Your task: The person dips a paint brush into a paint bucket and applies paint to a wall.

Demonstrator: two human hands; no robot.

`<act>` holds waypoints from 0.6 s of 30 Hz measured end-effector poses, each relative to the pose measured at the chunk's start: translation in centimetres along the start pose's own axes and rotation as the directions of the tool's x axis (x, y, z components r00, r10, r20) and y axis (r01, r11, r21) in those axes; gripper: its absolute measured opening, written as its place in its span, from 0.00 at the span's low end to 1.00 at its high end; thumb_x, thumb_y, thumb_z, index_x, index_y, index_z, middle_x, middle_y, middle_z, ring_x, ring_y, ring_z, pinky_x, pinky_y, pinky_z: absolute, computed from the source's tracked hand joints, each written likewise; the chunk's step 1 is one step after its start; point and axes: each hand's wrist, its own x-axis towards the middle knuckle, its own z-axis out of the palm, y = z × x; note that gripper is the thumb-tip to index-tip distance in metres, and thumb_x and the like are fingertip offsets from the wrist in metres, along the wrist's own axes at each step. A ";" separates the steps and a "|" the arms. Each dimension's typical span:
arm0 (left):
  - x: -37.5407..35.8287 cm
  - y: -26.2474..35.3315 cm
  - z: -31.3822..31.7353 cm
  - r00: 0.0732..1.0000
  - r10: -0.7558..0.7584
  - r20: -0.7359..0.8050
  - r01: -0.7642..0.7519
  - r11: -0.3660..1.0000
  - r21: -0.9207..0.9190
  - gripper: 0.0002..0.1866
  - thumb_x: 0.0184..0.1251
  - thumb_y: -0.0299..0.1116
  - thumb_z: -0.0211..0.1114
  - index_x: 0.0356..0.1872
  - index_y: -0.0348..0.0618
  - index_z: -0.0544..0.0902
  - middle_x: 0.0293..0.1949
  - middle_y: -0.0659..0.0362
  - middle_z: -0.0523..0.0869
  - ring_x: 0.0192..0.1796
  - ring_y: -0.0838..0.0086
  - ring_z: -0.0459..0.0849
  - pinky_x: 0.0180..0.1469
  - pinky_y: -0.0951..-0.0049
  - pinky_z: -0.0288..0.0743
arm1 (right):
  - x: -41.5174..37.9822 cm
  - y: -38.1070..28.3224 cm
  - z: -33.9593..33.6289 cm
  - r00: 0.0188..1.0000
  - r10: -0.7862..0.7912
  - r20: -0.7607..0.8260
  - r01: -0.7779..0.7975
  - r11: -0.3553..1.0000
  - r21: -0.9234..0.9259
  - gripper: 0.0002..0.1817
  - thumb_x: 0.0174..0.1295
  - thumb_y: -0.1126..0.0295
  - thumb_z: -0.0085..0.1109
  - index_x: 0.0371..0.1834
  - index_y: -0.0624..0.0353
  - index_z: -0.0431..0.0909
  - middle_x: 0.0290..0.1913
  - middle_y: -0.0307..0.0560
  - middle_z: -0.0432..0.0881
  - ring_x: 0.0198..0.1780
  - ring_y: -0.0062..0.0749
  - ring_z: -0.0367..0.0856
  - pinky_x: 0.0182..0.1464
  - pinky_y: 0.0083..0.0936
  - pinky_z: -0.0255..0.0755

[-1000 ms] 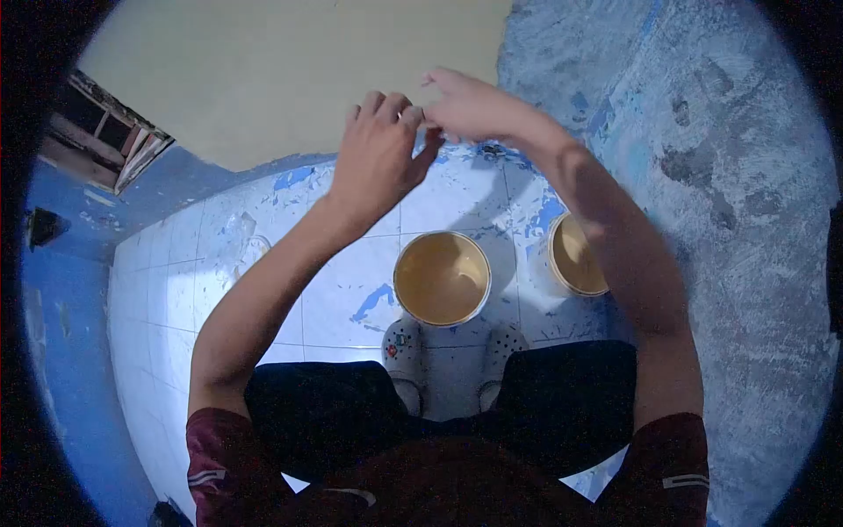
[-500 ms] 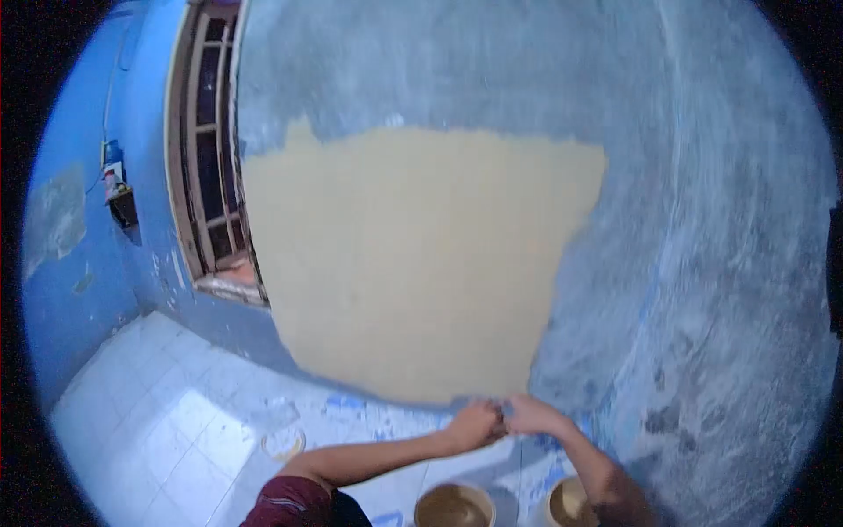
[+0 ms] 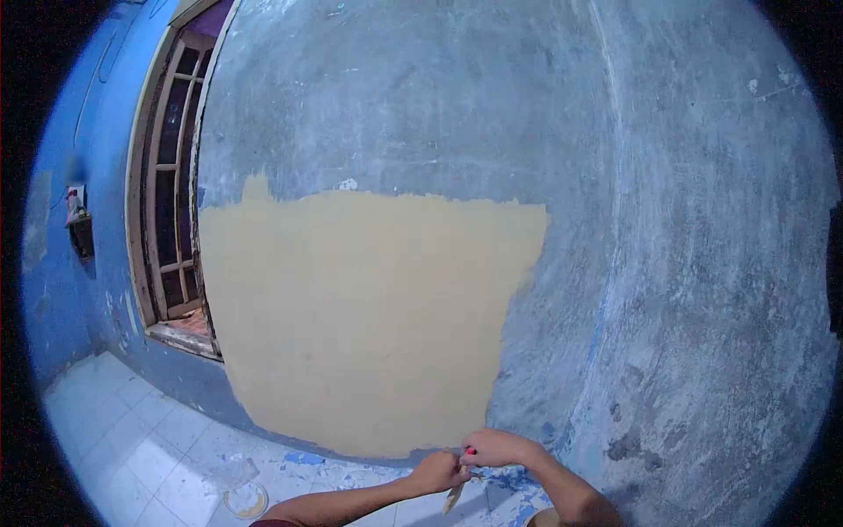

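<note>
In the lower middle of the head view, my left hand (image 3: pixel 437 472) and my right hand (image 3: pixel 499 446) meet close together in front of the foot of the wall. Both have curled fingers. Between them is what looks like a paintbrush (image 3: pixel 452 499), its tan end slanting down below my left hand. A small red part shows at my right fingers. Behind the hands rises the grey wall (image 3: pixel 395 105), with a large cream painted patch (image 3: pixel 369 316) whose lower edge comes down near my hands. Part of a tub (image 3: pixel 543 519) shows below my right forearm.
A window with a worn wooden frame (image 3: pixel 140 176) borders the patch on the left. White floor tiles (image 3: pixel 158 439) carry blue flakes and a pale ring-shaped lid (image 3: pixel 246 501). A small shelf (image 3: pixel 82 235) with items hangs on the blue wall (image 3: pixel 53 299).
The view has tilted up and turned right, so the wall and patch sit lower and further left. One tub has left the view. The brush end and red part now show at my hands.
</note>
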 end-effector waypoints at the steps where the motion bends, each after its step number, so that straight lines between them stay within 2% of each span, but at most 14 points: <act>1: 0.0 -0.5 0.4 0.999 -0.023 -0.029 0.021 0.997 -0.080 0.20 0.57 0.47 0.64 0.23 0.36 0.82 0.23 0.44 0.82 0.29 0.53 0.83 0.34 0.53 0.75 | 0.1 0.2 0.3 0.999 -0.036 -0.026 0.036 0.999 0.014 0.18 0.59 0.57 0.58 0.38 0.63 0.81 0.32 0.58 0.83 0.37 0.49 0.81 0.41 0.38 0.74; 2: 0.1 -1.3 0.9 0.999 -0.015 -0.039 0.012 0.997 -0.074 0.20 0.57 0.47 0.64 0.23 0.36 0.82 0.23 0.44 0.82 0.29 0.53 0.83 0.34 0.53 0.75 | 0.2 0.3 0.4 0.996 -0.074 -0.053 0.075 0.997 0.025 0.18 0.60 0.56 0.60 0.36 0.64 0.81 0.31 0.57 0.83 0.34 0.47 0.81 0.39 0.37 0.73; 3: 0.3 -2.4 1.6 1.000 0.025 -0.015 -0.027 0.983 -0.184 0.19 0.56 0.47 0.65 0.25 0.37 0.83 0.23 0.45 0.82 0.29 0.57 0.83 0.33 0.56 0.74 | 0.3 0.3 0.3 0.995 -0.075 -0.061 0.076 0.997 0.012 0.18 0.60 0.56 0.60 0.36 0.64 0.81 0.31 0.57 0.83 0.34 0.47 0.81 0.39 0.37 0.73; 4: 0.6 -3.3 2.3 0.998 0.067 0.005 -0.063 0.955 -0.291 0.19 0.55 0.47 0.65 0.28 0.38 0.84 0.22 0.47 0.82 0.29 0.61 0.83 0.33 0.59 0.74 | 0.3 0.3 0.1 0.995 -0.096 -0.020 0.097 0.994 0.052 0.18 0.59 0.56 0.62 0.35 0.64 0.81 0.29 0.55 0.82 0.31 0.43 0.80 0.37 0.35 0.72; 5: 0.8 -4.2 2.9 0.997 0.075 -0.004 -0.073 0.956 -0.284 0.19 0.55 0.47 0.65 0.28 0.38 0.84 0.22 0.47 0.82 0.29 0.61 0.83 0.33 0.59 0.74 | 0.2 0.1 -0.2 0.993 -0.119 0.021 0.116 0.989 0.094 0.19 0.59 0.55 0.64 0.35 0.64 0.81 0.27 0.53 0.82 0.29 0.39 0.79 0.34 0.33 0.71; 6: 1.1 -5.0 3.6 0.991 0.119 0.062 -0.088 0.924 -0.371 0.19 0.56 0.48 0.66 0.28 0.38 0.84 0.22 0.50 0.82 0.29 0.67 0.82 0.33 0.63 0.73 | -0.3 -0.5 -0.5 0.987 -0.156 -0.031 0.159 0.979 0.131 0.18 0.58 0.57 0.65 0.33 0.65 0.81 0.24 0.51 0.81 0.25 0.33 0.76 0.31 0.31 0.69; 8: 0.9 -3.7 2.7 0.974 0.184 0.133 -0.072 0.807 -0.586 0.18 0.56 0.47 0.69 0.29 0.40 0.84 0.22 0.60 0.81 0.30 0.77 0.77 0.35 0.71 0.70 | -0.5 -1.0 -0.9 0.980 -0.200 -0.023 0.201 0.973 0.117 0.18 0.58 0.57 0.65 0.33 0.65 0.81 0.24 0.51 0.81 0.25 0.33 0.76 0.30 0.31 0.69; 9: 1.0 -3.4 2.3 0.974 0.190 0.126 -0.083 0.810 -0.580 0.18 0.56 0.47 0.69 0.29 0.40 0.84 0.22 0.60 0.81 0.30 0.77 0.77 0.35 0.71 0.70 | -0.6 -1.1 -0.9 0.970 -0.243 -0.009 0.243 0.963 0.114 0.18 0.58 0.57 0.65 0.33 0.66 0.81 0.24 0.51 0.81 0.25 0.33 0.76 0.30 0.31 0.69; 11: 1.1 -3.3 2.1 0.925 0.140 0.353 0.064 0.859 -0.509 0.15 0.63 0.44 0.68 0.35 0.41 0.82 0.32 0.62 0.83 0.41 0.77 0.79 0.50 0.70 0.72 | -0.4 -0.8 -0.5 0.982 -0.172 0.072 0.161 0.978 0.134 0.17 0.60 0.58 0.64 0.33 0.66 0.80 0.23 0.48 0.81 0.25 0.30 0.76 0.29 0.29 0.69; 13: 1.5 -3.3 2.1 0.914 0.176 0.365 0.054 0.839 -0.541 0.18 0.64 0.49 0.67 0.33 0.42 0.80 0.32 0.64 0.80 0.42 0.78 0.76 0.50 0.71 0.70 | -0.7 -1.2 -0.8 0.964 -0.172 0.204 0.131 0.971 0.201 0.16 0.61 0.58 0.63 0.34 0.64 0.80 0.22 0.43 0.82 0.24 0.24 0.76 0.28 0.25 0.69; 15: 0.1 0.2 -1.0 0.848 0.177 0.499 0.139 0.835 -0.533 0.14 0.62 0.44 0.70 0.33 0.44 0.79 0.32 0.65 0.80 0.42 0.78 0.76 0.50 0.70 0.70 | -0.8 -0.8 -0.2 0.962 -0.185 0.202 0.140 0.966 0.218 0.16 0.62 0.58 0.63 0.31 0.64 0.80 0.22 0.40 0.82 0.24 0.20 0.76 0.27 0.23 0.68; 16: -1.2 3.7 -4.9 0.840 0.074 0.538 0.144 0.925 -0.352 0.32 0.55 0.45 0.72 0.61 0.47 0.74 0.52 0.49 0.78 0.54 0.70 0.76 0.57 0.68 0.71 | -0.9 -0.8 0.0 0.953 -0.197 0.229 0.135 0.956 0.259 0.15 0.62 0.59 0.62 0.32 0.63 0.82 0.22 0.38 0.81 0.23 0.19 0.75 0.27 0.23 0.67; 17: -1.0 2.7 -3.8 0.843 0.074 0.533 0.140 0.926 -0.351 0.32 0.55 0.45 0.72 0.61 0.47 0.74 0.52 0.49 0.78 0.54 0.70 0.76 0.57 0.68 0.71 | -0.9 -0.8 -0.1 0.944 -0.208 0.255 0.127 0.945 0.301 0.15 0.62 0.59 0.61 0.33 0.61 0.83 0.21 0.37 0.80 0.22 0.19 0.73 0.26 0.23 0.67; 18: -0.6 0.8 -1.6 0.843 0.167 0.511 0.126 0.863 -0.490 0.32 0.54 0.44 0.72 0.59 0.43 0.74 0.46 0.52 0.81 0.48 0.72 0.78 0.50 0.69 0.74 | -1.1 -0.9 -0.3 0.944 -0.208 0.254 0.129 0.946 0.296 0.15 0.62 0.59 0.61 0.33 0.61 0.83 0.21 0.37 0.80 0.22 0.19 0.73 0.26 0.23 0.67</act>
